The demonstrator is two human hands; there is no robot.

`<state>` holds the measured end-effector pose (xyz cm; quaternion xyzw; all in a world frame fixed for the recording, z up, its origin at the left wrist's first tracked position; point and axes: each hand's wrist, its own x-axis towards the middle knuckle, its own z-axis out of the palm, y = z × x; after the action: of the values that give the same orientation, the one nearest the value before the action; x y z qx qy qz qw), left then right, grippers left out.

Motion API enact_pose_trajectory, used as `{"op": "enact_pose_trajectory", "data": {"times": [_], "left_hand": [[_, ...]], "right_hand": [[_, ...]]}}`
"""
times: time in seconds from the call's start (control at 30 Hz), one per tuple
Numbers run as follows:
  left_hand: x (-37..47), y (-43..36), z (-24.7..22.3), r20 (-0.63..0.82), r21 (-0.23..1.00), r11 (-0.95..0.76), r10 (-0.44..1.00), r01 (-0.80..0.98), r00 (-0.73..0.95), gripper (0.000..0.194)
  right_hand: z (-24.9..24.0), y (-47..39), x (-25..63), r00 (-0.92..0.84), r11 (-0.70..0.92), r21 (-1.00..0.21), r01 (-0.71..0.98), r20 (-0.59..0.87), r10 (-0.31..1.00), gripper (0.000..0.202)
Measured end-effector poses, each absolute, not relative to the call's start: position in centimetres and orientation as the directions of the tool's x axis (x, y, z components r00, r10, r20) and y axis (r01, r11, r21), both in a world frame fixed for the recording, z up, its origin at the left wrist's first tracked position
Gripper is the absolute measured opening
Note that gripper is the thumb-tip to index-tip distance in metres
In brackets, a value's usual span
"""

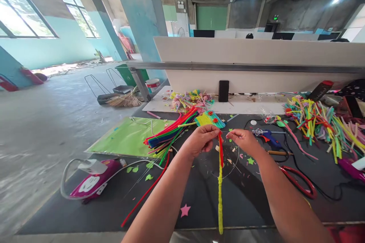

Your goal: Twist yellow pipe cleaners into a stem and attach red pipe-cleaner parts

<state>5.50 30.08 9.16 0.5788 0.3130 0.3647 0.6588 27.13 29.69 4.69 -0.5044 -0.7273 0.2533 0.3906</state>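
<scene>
My left hand (pixel 203 139) pinches the top of a pipe cleaner strand over the middle of the table. The strand has a folded red part (pixel 221 152) above a long twisted yellow part (pixel 220 197) that hangs straight down. Just to the right, my right hand (pixel 243 139) has its thumb and fingertips drawn together, apart from the strand; whether anything thin is between them is too small to tell. Behind my left hand lie a bundle of coloured pipe cleaners (pixel 168 133) and a yellow and blue piece with red flowers (pixel 211 119).
Right of my hands lie a blue glue gun (pixel 270 139), red-handled scissors (pixel 299 182) and a heap of pipe cleaner pieces (pixel 316 117). On the left are a green sheet (pixel 119 136), a purple power strip (pixel 92 180) and a red pipe cleaner (pixel 145 193). A phone (pixel 224 91) stands behind.
</scene>
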Motion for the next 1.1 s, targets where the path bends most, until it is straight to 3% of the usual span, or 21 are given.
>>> {"op": "enact_pose_trajectory", "data": {"times": [0.1,0.2,0.27,0.37,0.5,0.73,0.93,1.1], "left_hand": [[5.4,29.7,9.3,0.002,0.995,0.046,0.869,-0.083,0.495,0.032],[5.6,29.4,8.7,0.009,0.997,0.029,0.883,-0.075,0.468,0.032],[5.8,29.3,8.3,0.021,0.997,0.018,0.887,-0.08,0.461,0.032],[6.1,29.0,7.9,0.011,0.998,0.022,0.884,-0.064,0.468,0.033],[6.1,28.7,7.9,-0.009,0.995,0.055,0.87,-0.079,0.494,0.033],[5.9,29.0,7.4,-0.006,0.97,0.134,0.846,-0.201,0.533,0.032],[5.7,28.7,7.8,0.031,0.973,0.087,0.867,-0.212,0.498,0.032],[5.4,28.5,8.1,0.029,0.959,0.133,0.833,-0.251,0.552,0.032]], "right_hand": [[3.9,28.9,24.9,-0.374,0.235,-0.956,0.174,0.157,0.914,0.025],[3.0,28.6,23.4,-0.412,0.197,-0.976,-0.098,0.22,0.884,0.039],[2.9,28.5,22.9,-0.407,0.204,-0.96,-0.193,0.268,0.873,0.049],[3.4,28.3,22.7,-0.36,0.267,-0.954,-0.137,0.299,0.884,0.049],[3.8,28.2,23.6,-0.382,0.295,-0.955,-0.026,0.282,0.88,0.029],[4.2,28.0,24.6,-0.534,0.108,-0.978,-0.178,0.189,0.824,0.026],[4.9,27.0,23.3,-0.616,-0.022,-0.951,-0.309,0.183,0.766,0.036],[4.8,27.1,23.6,-0.626,-0.056,-0.957,-0.285,0.142,0.767,0.037]]}}
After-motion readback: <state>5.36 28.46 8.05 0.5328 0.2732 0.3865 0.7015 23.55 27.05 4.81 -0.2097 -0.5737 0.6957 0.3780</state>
